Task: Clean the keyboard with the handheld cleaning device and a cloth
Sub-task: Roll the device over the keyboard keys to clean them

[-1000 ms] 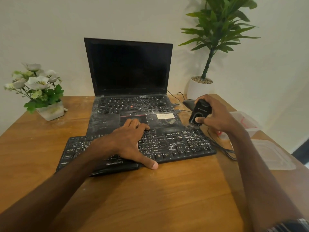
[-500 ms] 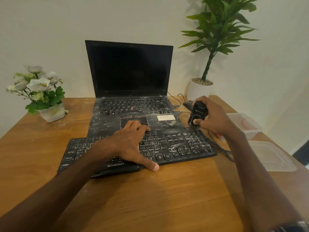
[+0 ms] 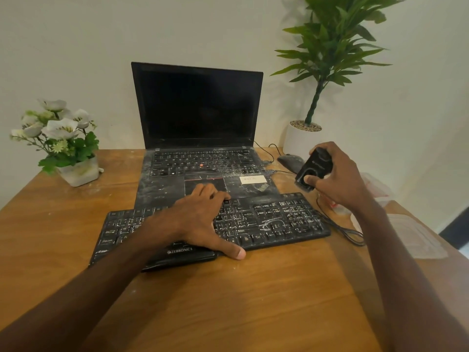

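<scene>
A black external keyboard (image 3: 279,219), streaked with white dust, lies across the wooden table in front of an open laptop. My left hand (image 3: 200,219) rests flat on the keyboard's middle, fingers spread and thumb at its front edge. My right hand (image 3: 337,179) grips a small black handheld cleaning device (image 3: 313,171), held in the air just above and behind the keyboard's right end. I see no cloth that I can be sure of.
The dusty black laptop (image 3: 203,138) stands open behind the keyboard. A black mouse (image 3: 290,162) and cables lie right of it. A white flower pot (image 3: 78,171) sits far left, a potted plant (image 3: 300,138) far right. Clear plastic containers (image 3: 411,240) lie by the right edge.
My right hand with the cleaning device has lifted slightly up and away from the keyboard's right end. My left hand stays on the keys.
</scene>
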`<action>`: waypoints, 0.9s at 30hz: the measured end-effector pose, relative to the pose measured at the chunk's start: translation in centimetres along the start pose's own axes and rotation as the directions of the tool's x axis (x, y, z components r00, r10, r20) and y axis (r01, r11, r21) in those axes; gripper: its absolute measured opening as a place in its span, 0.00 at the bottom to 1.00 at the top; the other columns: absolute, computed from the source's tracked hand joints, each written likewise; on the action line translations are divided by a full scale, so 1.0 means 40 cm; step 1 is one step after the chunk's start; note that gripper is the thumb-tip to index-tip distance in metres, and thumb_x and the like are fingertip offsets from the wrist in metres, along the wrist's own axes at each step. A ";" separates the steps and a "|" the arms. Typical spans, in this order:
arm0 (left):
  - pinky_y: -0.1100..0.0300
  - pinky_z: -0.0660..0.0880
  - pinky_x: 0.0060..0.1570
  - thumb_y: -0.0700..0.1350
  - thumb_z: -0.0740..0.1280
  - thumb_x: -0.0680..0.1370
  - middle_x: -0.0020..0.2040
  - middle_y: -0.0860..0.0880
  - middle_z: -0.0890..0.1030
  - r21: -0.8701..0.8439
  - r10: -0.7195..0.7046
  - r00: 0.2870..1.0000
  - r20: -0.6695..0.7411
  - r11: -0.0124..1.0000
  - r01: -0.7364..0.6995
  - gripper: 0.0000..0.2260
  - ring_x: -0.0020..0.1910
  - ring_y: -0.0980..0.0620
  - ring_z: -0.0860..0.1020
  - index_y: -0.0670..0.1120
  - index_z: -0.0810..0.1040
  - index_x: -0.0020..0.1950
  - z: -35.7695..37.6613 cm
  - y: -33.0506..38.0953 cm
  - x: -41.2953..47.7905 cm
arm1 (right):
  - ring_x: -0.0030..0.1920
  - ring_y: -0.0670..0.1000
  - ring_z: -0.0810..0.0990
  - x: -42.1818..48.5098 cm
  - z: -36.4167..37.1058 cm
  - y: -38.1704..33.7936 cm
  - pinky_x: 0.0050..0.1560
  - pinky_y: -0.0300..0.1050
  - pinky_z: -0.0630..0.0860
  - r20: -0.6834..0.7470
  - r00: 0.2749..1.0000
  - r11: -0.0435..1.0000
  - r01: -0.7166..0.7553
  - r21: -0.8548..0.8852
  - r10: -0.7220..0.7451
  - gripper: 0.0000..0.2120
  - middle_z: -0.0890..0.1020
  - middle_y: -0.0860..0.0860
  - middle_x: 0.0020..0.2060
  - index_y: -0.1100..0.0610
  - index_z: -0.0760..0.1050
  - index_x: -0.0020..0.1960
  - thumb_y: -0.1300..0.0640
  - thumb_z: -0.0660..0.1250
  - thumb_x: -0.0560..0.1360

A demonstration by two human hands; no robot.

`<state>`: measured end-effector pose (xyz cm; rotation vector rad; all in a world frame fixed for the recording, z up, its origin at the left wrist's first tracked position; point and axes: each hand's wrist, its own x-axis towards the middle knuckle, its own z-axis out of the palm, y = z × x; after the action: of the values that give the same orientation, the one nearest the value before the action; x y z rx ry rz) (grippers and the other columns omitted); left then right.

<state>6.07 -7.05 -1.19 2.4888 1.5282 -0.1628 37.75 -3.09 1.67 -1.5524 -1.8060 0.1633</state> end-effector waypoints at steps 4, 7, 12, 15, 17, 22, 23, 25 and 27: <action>0.47 0.69 0.71 0.85 0.61 0.61 0.80 0.53 0.58 0.056 0.005 0.996 -0.091 0.998 0.000 0.63 0.76 0.51 0.61 0.52 0.47 0.85 0.019 -0.006 -0.030 | 0.50 0.52 0.78 -0.023 -0.002 0.009 0.41 0.27 0.67 0.007 1.000 0.997 0.014 -0.070 -0.014 0.29 0.78 0.52 0.54 0.54 0.70 0.62 0.64 0.79 0.66; 0.46 0.68 0.73 0.86 0.58 0.62 0.82 0.53 0.58 0.076 -0.023 0.989 -0.149 0.997 0.035 0.61 0.78 0.51 0.62 0.52 0.48 0.85 0.027 -0.035 -0.065 | 0.48 0.51 0.78 -0.032 -0.001 0.011 0.38 0.25 0.68 0.028 1.000 0.996 0.017 -0.089 -0.015 0.27 0.78 0.51 0.51 0.53 0.69 0.59 0.65 0.78 0.66; 0.48 0.69 0.71 0.90 0.50 0.56 0.80 0.54 0.58 0.069 -0.050 0.985 -0.166 0.996 0.062 0.64 0.76 0.52 0.62 0.54 0.50 0.84 0.036 -0.090 -0.109 | 0.50 0.51 0.78 -0.044 0.021 0.008 0.41 0.27 0.66 0.033 0.999 0.997 -0.031 -0.075 0.034 0.28 0.77 0.49 0.50 0.55 0.70 0.62 0.64 0.79 0.67; 0.47 0.70 0.71 0.90 0.51 0.56 0.79 0.54 0.57 0.071 -0.052 0.986 -0.161 0.995 0.064 0.64 0.77 0.52 0.61 0.55 0.50 0.85 0.039 -0.092 -0.113 | 0.51 0.50 0.77 -0.044 0.031 -0.009 0.41 0.26 0.65 0.027 0.997 0.996 -0.077 -0.049 0.078 0.30 0.77 0.49 0.52 0.55 0.69 0.65 0.63 0.79 0.68; 0.46 0.70 0.70 0.90 0.53 0.57 0.79 0.54 0.57 0.076 -0.059 0.986 -0.158 0.995 0.072 0.65 0.77 0.51 0.61 0.54 0.50 0.85 0.037 -0.088 -0.112 | 0.50 0.50 0.78 -0.052 0.047 -0.023 0.37 0.26 0.68 0.043 0.996 0.996 -0.075 -0.050 0.077 0.30 0.77 0.49 0.52 0.54 0.68 0.65 0.63 0.79 0.68; 0.46 0.69 0.70 0.88 0.56 0.58 0.79 0.53 0.57 0.071 -0.083 0.984 -0.156 0.993 0.095 0.64 0.77 0.51 0.60 0.54 0.49 0.85 0.032 -0.078 -0.119 | 0.52 0.50 0.78 -0.049 0.043 -0.040 0.41 0.28 0.73 0.082 0.991 0.994 -0.108 0.008 0.107 0.31 0.78 0.50 0.54 0.54 0.69 0.64 0.62 0.80 0.67; 0.47 0.70 0.70 0.88 0.56 0.58 0.78 0.52 0.58 0.071 -0.085 0.985 -0.152 0.993 0.097 0.64 0.77 0.51 0.60 0.53 0.49 0.85 0.030 -0.078 -0.122 | 0.54 0.51 0.77 -0.042 0.030 -0.039 0.47 0.34 0.73 0.066 0.989 0.991 -0.131 0.019 0.129 0.31 0.78 0.50 0.54 0.55 0.69 0.65 0.62 0.80 0.67; 0.48 0.70 0.70 0.88 0.56 0.58 0.77 0.52 0.58 0.070 -0.087 0.985 -0.148 0.993 0.098 0.64 0.76 0.51 0.61 0.53 0.49 0.85 0.028 -0.079 -0.124 | 0.55 0.52 0.77 -0.036 0.007 -0.033 0.52 0.42 0.72 0.014 0.986 0.987 -0.163 -0.008 0.164 0.32 0.77 0.50 0.55 0.56 0.69 0.66 0.62 0.80 0.67; 0.48 0.70 0.69 0.88 0.56 0.57 0.77 0.53 0.59 0.067 -0.086 0.986 -0.144 0.993 0.097 0.64 0.75 0.51 0.61 0.54 0.49 0.85 0.031 -0.084 -0.122 | 0.55 0.52 0.77 -0.038 0.008 -0.032 0.49 0.40 0.72 0.005 0.985 0.984 -0.175 -0.043 0.175 0.32 0.77 0.51 0.55 0.56 0.69 0.66 0.62 0.80 0.67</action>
<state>0.90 -10.10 -1.80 2.5364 1.7237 -0.0602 36.54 -4.68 1.46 -1.7427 -1.6879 0.2164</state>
